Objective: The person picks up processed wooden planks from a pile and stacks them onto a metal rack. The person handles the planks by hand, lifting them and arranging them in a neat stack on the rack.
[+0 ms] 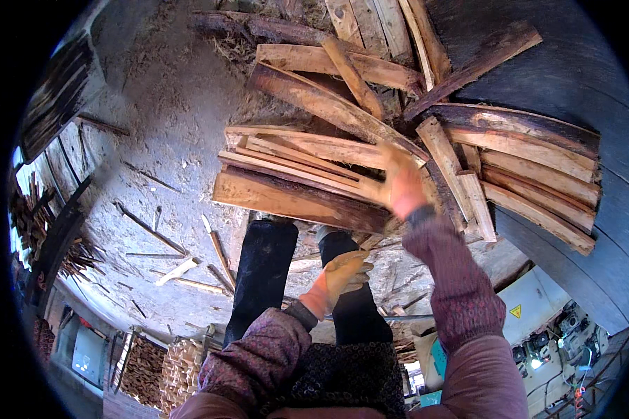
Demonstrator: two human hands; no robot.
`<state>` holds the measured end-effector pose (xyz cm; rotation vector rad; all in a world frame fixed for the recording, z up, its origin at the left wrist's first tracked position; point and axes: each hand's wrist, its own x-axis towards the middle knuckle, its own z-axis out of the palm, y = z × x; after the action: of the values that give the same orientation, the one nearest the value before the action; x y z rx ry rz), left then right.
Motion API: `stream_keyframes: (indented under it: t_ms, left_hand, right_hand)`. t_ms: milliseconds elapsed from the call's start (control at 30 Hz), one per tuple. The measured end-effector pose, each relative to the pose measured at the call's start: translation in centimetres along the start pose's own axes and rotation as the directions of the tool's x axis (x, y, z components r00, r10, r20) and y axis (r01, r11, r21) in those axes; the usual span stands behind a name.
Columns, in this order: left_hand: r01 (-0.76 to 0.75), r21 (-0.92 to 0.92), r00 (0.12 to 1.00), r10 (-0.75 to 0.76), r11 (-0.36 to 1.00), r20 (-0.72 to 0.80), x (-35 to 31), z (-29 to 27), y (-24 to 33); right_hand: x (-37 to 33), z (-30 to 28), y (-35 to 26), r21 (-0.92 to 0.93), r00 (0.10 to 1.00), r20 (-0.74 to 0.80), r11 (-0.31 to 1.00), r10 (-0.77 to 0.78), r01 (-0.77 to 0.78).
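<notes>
My right hand [404, 185], in an orange and yellow work glove, reaches to the right end of a stack of split wood slabs [293, 192]. Motion blurs its fingers, so whether it grips a slab cannot be made out. The stack lies crosswise in front of my legs, with narrow strips [304, 162] on top and dark bark on the nearest piece. Lower down, my left hand [339, 279], gloved alike, hangs over my dark trouser leg with fingers stretched out to the right and nothing in it.
More slabs [335, 105] lie crossed beyond the stack. Several others [538, 178] rest on a dark metal surface [566, 77] at right. Sticks [150, 227] litter the dusty floor at left. Lower right stands a machine cabinet [538, 300] with a yellow warning sign; stacked wood [182, 370] is lower left.
</notes>
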<state>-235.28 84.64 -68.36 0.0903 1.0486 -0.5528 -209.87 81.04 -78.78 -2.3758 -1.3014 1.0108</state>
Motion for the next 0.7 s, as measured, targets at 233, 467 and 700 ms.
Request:
stream_keyframes:
  t_ms: [233,467,700]
  left_hand:
    - [0.032,0.019,0.999,-0.032,0.999,-0.02,0.0,-0.5,1.1]
    - [0.084,-0.014,0.995,-0.085,0.996,-0.048,1.2,-0.2,0.2]
    - [0.098,0.039,0.995,-0.097,0.994,-0.03,0.7,-0.4,-0.6]
  right_hand:
    - [6.1,1.8,3.8,-0.343,0.889,0.177,0.873,0.422,-0.346]
    - [-10.4,2.2,-3.6,0.066,0.948,0.318,0.997,0.013,-0.036]
    - [-5.7,0.8,3.2,0.344,0.963,-0.049,0.91,0.265,-0.233]
